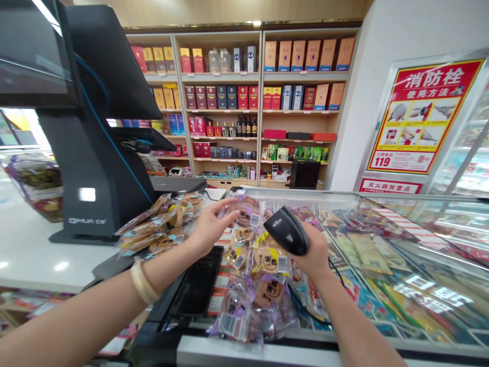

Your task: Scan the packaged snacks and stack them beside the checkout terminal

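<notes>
My right hand [316, 252] is wrapped around a black barcode scanner [287, 230], its head pointing left over a pile of wrapped round biscuits [269, 259]. Some clear wrappers have yellow print, others purple, and several show white barcode labels. My left hand [212, 224] reaches to the far part of the pile, thumb and fingers stretched out and apart. Its fingertips are at a purple-printed biscuit packet [248, 218]; whether they touch it I cannot tell. Nearest me lies another purple biscuit packet [235, 308]. The scanner's cable [311, 317] loops below my right wrist.
The pile rests on a glass-topped freezer [382, 204] holding packaged goods. More wrapped biscuits [162, 224] are heaped at left, beside a black checkout terminal [95, 153]. A black phone [198, 283] lies by my left forearm. Shelves [221, 76] of boxes stand behind.
</notes>
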A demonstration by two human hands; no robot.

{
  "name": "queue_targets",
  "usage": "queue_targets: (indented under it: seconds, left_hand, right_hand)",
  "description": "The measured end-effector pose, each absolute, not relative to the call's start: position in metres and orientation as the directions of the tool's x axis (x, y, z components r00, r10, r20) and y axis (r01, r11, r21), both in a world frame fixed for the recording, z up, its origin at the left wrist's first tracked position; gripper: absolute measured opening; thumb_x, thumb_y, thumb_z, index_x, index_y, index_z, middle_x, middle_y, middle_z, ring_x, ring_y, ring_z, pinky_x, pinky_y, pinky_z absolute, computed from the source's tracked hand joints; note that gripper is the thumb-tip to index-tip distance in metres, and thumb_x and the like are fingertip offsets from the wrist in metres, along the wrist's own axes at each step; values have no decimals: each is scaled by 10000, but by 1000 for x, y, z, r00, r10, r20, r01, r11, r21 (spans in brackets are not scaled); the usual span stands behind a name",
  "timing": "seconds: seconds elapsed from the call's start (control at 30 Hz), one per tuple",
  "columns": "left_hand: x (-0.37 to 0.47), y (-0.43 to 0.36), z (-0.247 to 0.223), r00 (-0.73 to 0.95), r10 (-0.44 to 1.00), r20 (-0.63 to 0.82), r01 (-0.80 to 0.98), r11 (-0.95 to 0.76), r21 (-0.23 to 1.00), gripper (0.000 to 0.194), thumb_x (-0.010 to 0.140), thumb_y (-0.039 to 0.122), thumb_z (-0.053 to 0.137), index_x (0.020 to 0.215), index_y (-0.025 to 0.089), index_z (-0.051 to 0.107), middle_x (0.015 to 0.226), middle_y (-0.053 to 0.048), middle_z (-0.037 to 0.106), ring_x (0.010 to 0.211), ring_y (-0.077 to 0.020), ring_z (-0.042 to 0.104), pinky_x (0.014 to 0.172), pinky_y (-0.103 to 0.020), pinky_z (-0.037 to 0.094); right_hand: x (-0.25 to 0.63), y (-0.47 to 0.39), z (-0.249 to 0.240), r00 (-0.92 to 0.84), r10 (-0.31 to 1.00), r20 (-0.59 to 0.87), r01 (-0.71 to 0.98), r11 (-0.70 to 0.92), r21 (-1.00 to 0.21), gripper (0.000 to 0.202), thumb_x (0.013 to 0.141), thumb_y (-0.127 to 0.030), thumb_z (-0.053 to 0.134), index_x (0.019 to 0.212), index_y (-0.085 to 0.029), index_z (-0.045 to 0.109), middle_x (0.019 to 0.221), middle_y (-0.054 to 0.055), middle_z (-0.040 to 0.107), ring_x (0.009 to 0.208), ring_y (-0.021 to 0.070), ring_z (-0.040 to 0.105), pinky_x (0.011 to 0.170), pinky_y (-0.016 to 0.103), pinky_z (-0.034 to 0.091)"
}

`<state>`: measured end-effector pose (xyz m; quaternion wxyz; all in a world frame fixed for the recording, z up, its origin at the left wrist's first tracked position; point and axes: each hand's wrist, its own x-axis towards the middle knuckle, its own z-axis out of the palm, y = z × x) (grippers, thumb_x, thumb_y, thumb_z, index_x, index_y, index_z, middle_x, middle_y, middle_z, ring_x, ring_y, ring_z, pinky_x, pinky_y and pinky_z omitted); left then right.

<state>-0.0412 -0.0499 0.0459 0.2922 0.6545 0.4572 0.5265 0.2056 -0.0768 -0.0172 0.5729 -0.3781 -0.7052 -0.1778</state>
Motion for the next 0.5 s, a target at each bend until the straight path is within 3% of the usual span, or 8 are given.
queue_targets:
  seconds: [0.1,0.17,0.23,0.33,0.4,0.5]
  left_hand:
    - [-27,-40,31,105,948,302,203,-318,926,551,735,478,679,1212,203,646,983,-88,747,762,-200,686,650,-321,542]
    - [-21,-32,23,174,945,277,237,-313,919,545,785,493,621,1251,212,627,1052,-104,738,844,-226,696,721,-361,552]
    - [-21,-23,16,236,912,334,365,-402,840,542,812,510,580,1267,218,622,1155,-112,707,997,-260,673,869,-419,527]
    - [-28,-15,8,287,851,441,584,-520,624,556,813,538,575,1277,235,616,1278,-122,632,1214,-300,554,1054,-488,395]
    - [-36,-15,6,278,838,469,647,-525,553,567,836,552,537,1306,238,590,1296,-136,596,1253,-299,513,1074,-493,369]
    - [-55,-25,8,247,827,505,656,-526,542,556,880,527,456,1334,218,549,1279,-140,565,1232,-262,517,1075,-451,381]
  right_hand:
    - [210,-76,-17,19,315,949,753,620,-221,144,775,-342,604,831,-211,626,686,42,637,635,213,618,587,311,482]
    - [212,-74,-18,32,309,950,752,619,-226,143,769,-322,603,853,-209,629,693,45,642,642,219,627,585,313,489]
    - [214,-72,-19,31,308,951,760,610,-222,145,766,-304,596,872,-211,632,704,48,650,654,223,635,588,313,496]
    - [217,-69,-21,-5,317,949,783,591,-193,168,760,-320,614,885,-211,639,712,54,655,670,226,643,591,310,503]
    - [218,-68,-22,-39,320,947,785,595,-169,176,754,-335,632,877,-210,641,714,53,656,664,223,643,588,306,502]
    - [217,-69,-22,-25,316,949,778,603,-180,149,763,-327,620,855,-211,633,709,47,650,649,216,635,588,307,497]
